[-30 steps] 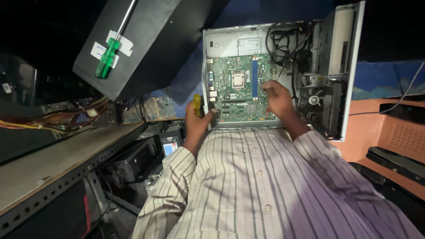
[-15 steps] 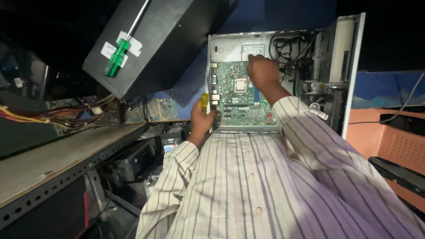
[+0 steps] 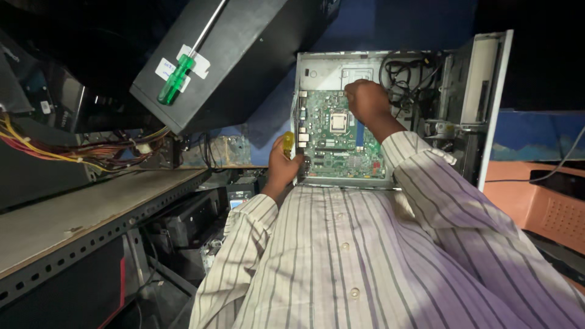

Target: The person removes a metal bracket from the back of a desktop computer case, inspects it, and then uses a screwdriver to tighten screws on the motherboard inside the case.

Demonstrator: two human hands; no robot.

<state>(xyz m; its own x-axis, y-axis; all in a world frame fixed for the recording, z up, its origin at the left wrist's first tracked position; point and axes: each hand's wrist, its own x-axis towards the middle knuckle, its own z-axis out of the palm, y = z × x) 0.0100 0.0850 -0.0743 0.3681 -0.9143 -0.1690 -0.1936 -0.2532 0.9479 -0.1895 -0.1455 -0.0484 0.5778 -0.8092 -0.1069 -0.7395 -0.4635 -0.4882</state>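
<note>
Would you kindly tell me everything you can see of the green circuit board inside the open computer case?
The green circuit board is rectangular, packed with small components, a square silver processor socket near its middle and a blue slot along its right side. It lies flat inside the open grey metal computer case. The right hand rests on its upper right corner. The left hand, holding a yellow-handled tool, is at the case's left edge beside it.
</note>
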